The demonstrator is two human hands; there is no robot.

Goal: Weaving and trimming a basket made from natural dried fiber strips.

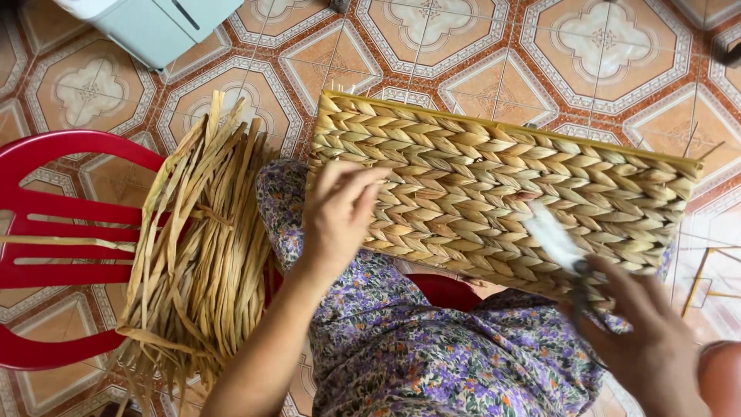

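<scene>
The left hand (337, 210), at the centre of the frame, lies against the near face of the flat woven panel of pale golden straw braids (494, 193); its fingers are loosely curled together and press on the panel's left end without closing around anything. The right hand (652, 347), in the lower right of the frame, is closed on a slim tool with a blurred whitish tip (552, 235) that slants up and to the left, so that the tip lies on the lower right part of the weave. What kind of tool it is cannot be told from the blur.

The woven panel stretches from the centre of the frame to the right edge, tilted so that its right end sits lower, and it has a thin yellow strip along its upper edge. Its lower edge rests on the person's lap, which is covered in purple flowered cloth (432, 355) filling the lower middle of the frame.

Just left of the lap, a loose bundle of dried straw-coloured strands (204, 247) lies across a red plastic chair (54, 208) at the left edge. Beneath everything runs a floor of orange and cream patterned tiles (494, 54). In the upper left corner stands a pale green boxy object (154, 23).
</scene>
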